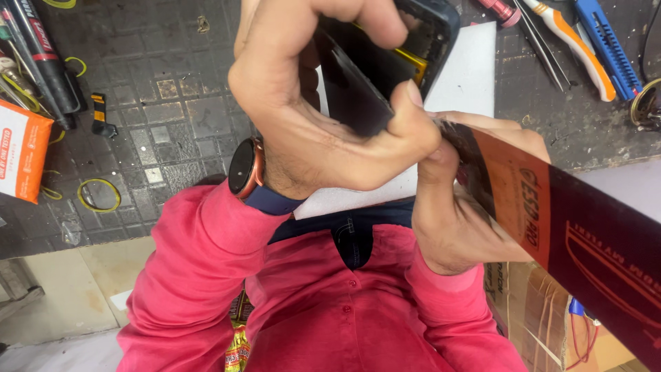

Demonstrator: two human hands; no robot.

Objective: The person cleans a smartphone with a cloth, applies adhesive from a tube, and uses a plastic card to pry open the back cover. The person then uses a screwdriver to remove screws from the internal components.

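One head view looks down on a dark, gridded work mat [165,124], scuffed and strewn with yellow rubber bands [98,195], markers [41,55], an orange-and-white box [21,158] and tools [585,48]. A white pad [468,76] lies beneath the hands. The left hand [323,117], a round watch [246,167] at its wrist, curls over and grips a black opened phone [372,76], held tilted above the pad. The right hand [468,200] pinches a thin, glossy orange-and-maroon plastic card [585,234] whose tip meets the phone's edge. Pink sleeves [200,275] frame both wrists.
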